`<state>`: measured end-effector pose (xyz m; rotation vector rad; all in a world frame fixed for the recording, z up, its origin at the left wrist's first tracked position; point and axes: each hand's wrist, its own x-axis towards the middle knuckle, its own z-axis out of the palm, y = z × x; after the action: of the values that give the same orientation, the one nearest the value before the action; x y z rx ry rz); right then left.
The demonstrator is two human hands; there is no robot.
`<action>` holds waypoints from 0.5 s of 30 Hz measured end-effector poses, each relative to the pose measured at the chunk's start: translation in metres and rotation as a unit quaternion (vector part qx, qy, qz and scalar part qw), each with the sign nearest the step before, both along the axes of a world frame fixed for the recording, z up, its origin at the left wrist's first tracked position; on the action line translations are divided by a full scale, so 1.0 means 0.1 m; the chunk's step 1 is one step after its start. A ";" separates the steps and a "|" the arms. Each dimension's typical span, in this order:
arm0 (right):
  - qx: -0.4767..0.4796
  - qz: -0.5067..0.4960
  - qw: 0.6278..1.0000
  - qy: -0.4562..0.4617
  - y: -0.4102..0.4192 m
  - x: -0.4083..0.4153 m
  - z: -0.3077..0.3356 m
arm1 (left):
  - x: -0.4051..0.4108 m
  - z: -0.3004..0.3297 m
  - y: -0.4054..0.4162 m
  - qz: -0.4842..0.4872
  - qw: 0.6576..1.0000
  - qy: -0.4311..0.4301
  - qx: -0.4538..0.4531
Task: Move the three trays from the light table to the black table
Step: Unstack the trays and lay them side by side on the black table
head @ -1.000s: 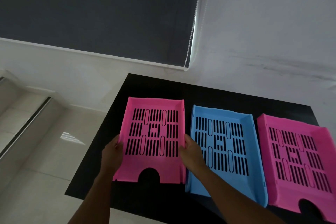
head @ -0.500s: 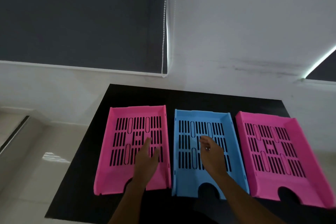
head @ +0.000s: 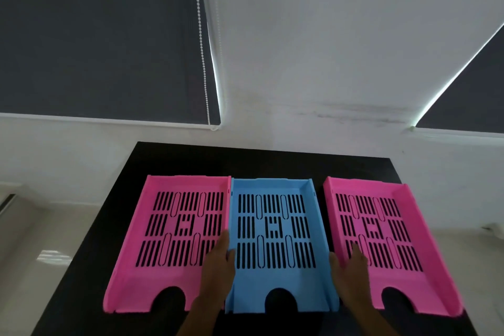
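Three trays counted on the black bench (head: pixel 261 161), side by side in one row: two pink, one blue. Blue tray (head: pixel 275 240) taken as landmark, lying mid-row. Left pink tray (head: pixel 174 237) pressed against the blue tray's left wall, touching along it. Right pink tray (head: pixel 387 237) set just beside the blue tray's right wall, a thin dark strip of bench between them. All three lying flat, notched ends toward the near edge.

Two hands counted. Left hand (head: pixel 218 267) laid over the seam at the blue tray's left wall, fingers (head: pixel 224 240) loosely spread, gripping nothing. Right hand (head: pixel 351 270) laid at the blue tray's right wall, across the gap onto the right pink tray, fingers (head: pixel 356 249) loosely extended, gripping nothing.

Compared with half a second before: left hand shifted from the left pink tray's floor toward the blue tray's left wall; right hand gone from the blue tray's floor to its right side. Left pink tray closed up against the blue tray.
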<state>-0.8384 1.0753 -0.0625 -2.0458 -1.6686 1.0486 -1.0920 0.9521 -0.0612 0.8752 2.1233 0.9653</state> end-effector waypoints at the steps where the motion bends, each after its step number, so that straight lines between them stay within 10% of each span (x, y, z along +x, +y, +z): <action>1: -0.001 0.016 1.000 0.008 0.00 0.01 -0.05 | 0.01 -0.01 0.00 0.003 1.000 0.003 -0.002; 15: -0.012 0.117 0.993 0.002 0.06 0.19 -0.09 | 0.13 0.00 0.10 0.036 0.999 0.014 -0.015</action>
<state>-0.8193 1.0813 -0.0713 -1.8943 -1.9380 1.1477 -1.0787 0.9623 -0.0614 0.8054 2.2003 0.9600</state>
